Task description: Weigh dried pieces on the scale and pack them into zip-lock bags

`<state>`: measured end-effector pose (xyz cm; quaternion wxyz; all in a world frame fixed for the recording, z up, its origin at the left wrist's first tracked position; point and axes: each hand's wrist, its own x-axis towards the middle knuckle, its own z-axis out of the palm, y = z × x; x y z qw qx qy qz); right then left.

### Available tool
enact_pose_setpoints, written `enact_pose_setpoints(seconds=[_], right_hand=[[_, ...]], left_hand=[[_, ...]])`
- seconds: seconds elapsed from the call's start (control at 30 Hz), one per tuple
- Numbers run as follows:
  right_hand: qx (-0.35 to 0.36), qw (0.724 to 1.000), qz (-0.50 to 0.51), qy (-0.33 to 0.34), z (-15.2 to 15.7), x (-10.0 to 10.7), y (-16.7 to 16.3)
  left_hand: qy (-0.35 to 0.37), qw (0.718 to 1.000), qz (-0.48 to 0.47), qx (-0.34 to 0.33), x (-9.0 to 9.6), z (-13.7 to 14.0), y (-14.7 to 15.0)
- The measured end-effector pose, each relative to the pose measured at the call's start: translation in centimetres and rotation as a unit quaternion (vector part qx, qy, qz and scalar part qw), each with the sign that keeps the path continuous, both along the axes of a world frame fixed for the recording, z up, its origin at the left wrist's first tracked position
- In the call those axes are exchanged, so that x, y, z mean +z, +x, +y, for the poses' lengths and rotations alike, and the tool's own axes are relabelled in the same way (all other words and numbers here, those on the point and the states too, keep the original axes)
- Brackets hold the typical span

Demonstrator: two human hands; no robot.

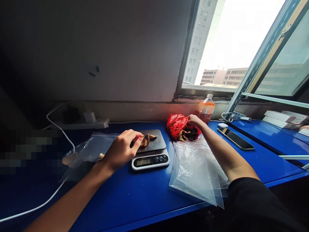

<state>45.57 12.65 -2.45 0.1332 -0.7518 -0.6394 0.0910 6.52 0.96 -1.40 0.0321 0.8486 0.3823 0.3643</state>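
My left hand [125, 146] is over the small digital kitchen scale [151, 161], thumb and fingertips pinched at the edge of a dried brown slice [145, 141]. The wrinkled slices lie on the scale's grey metal plate, and its lit display shows digits that look like 94. At the back, my right hand [193, 120] is closed on the rim of a red plastic bag [176, 125]. More dark brown dried pieces [187, 132] fill the bag's open mouth. Clear zip bags [196, 174] lie in front of it, under my right forearm.
Another clear bag [90, 146] lies left of my left hand, with pale pieces near it. A white cable [54, 193] crosses the blue table [135, 199] from a power strip [96, 124]. An orange drink bottle [206, 108], a phone [235, 138] and white boxes [278, 119] stand right.
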Motion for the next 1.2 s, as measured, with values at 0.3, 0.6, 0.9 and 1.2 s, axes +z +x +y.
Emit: enact_pose_setpoints(seconds=[0.3,0.6,0.9,1.2], right_hand=[[0.060,0.984,0.152,0.072,-2.3,1.4,1.3],[0.122,0.955,0.257,0.080,-3.5,2.5,0.1],[0.107,0.965,0.214,0.104,-2.2,2.3,-0.1],[0.146,0.979,0.115,0.080,-3.2,1.1,-0.5]], left_hand=[[0.001,1.000,-0.003,-0.007,0.0,-0.1,0.0],[-0.017,1.000,0.005,-0.014,0.1,-0.1,0.3],[-0.022,1.000,0.005,-0.021,-0.1,0.0,0.1],[-0.021,0.999,0.013,-0.031,-0.3,0.1,0.3]])
